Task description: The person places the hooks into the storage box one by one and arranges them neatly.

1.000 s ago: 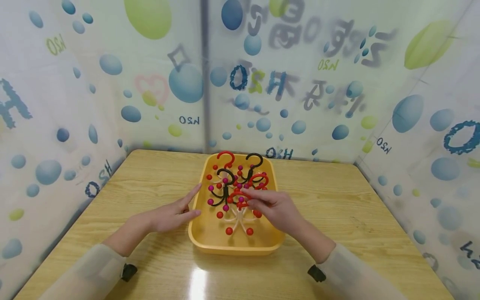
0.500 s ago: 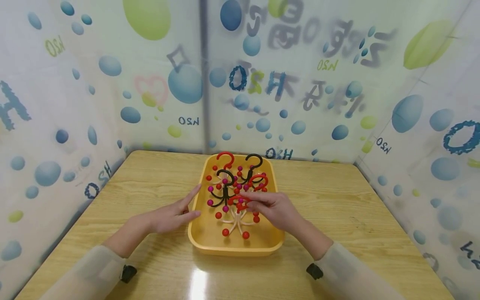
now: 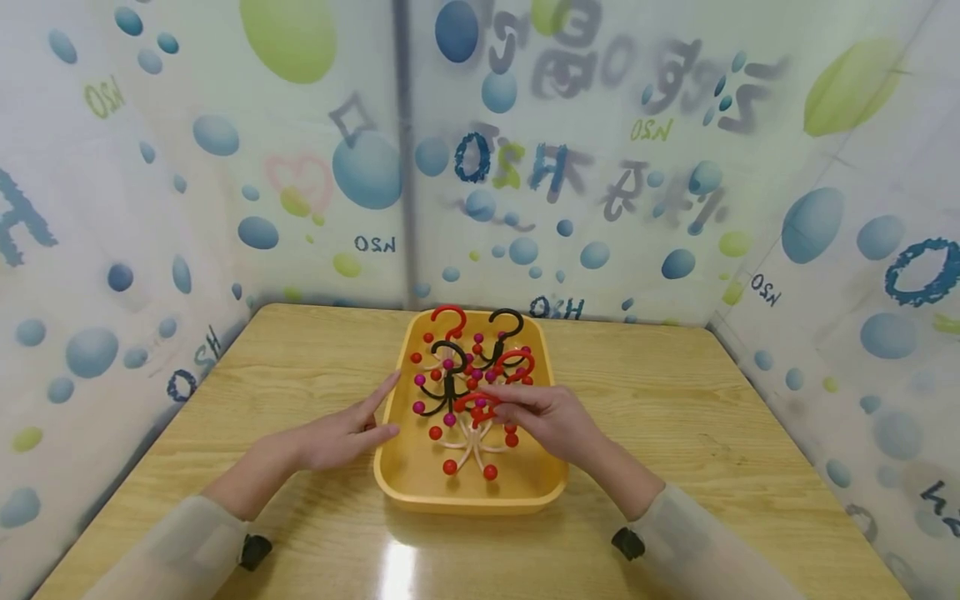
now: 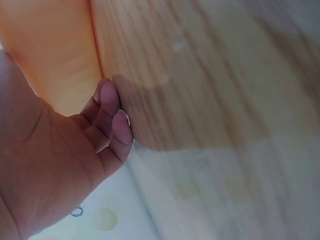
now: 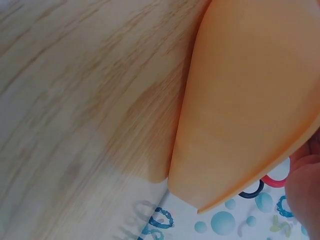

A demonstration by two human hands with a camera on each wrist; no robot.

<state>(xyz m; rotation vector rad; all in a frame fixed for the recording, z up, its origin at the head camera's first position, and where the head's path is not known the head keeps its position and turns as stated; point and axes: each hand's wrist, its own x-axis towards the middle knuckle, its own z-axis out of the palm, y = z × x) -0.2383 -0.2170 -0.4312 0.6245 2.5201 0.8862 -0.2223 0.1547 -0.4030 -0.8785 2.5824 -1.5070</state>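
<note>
My right hand (image 3: 553, 421) pinches the red hooked top of a multi-arm hanging hook (image 3: 477, 416) between thumb and fingers. Its pale arms with red ball tips spread low over the front of the yellow tray (image 3: 471, 502). At the tray's left side, my left hand (image 3: 339, 433) touches the rim with an extended index finger and thumb; in the left wrist view its other fingers (image 4: 122, 131) bend loosely by the tray wall and tabletop. Behind the held one stand a black hanging hook (image 3: 450, 387) with magenta balls, another black one (image 3: 500, 350), and red-topped ones (image 3: 516, 365).
The tray sits on a wooden table (image 3: 637, 400) at its far middle. A patterned curtain (image 3: 562, 192) closes in the back and both sides. The right wrist view shows mostly the tray's outer wall (image 5: 240, 100) and tabletop.
The held hanging hook has turned and shifted slightly left, with its ball-tipped arms in a new position. My left hand stays at the tray's rim. The head view has shifted slightly.
</note>
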